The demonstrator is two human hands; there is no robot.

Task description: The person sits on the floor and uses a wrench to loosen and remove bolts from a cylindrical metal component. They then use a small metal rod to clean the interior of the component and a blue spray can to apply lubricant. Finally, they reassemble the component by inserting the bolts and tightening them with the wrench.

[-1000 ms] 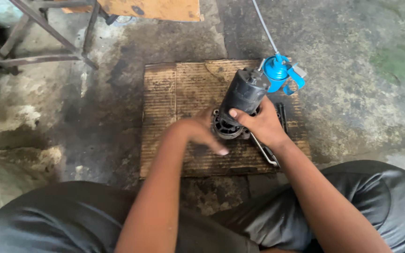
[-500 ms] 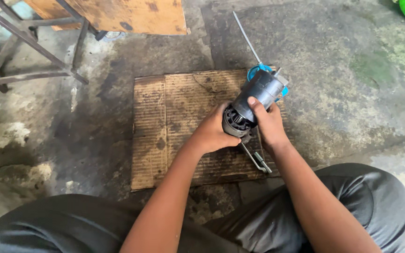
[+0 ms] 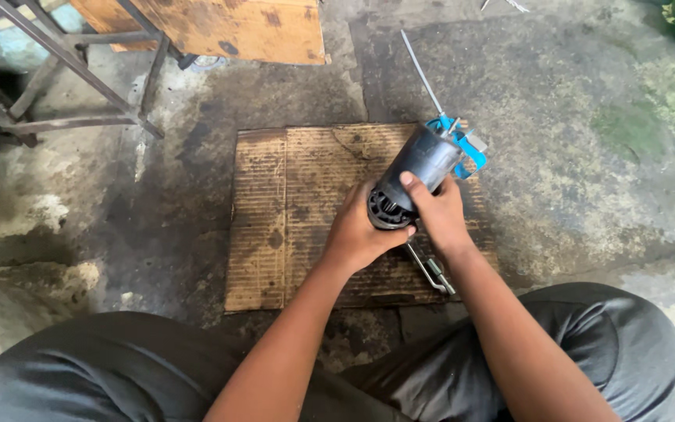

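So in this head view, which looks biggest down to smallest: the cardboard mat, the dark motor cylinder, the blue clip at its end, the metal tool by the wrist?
1. Cardboard mat, by far.
2. Dark motor cylinder.
3. Metal tool and blue clip: too alike to rank, both partly hidden.

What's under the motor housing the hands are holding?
Worn cardboard sheet on the concrete floor, with a metal wrench-like tool below the right hand. Left hand covers the cardboard directly beneath the motor housing.
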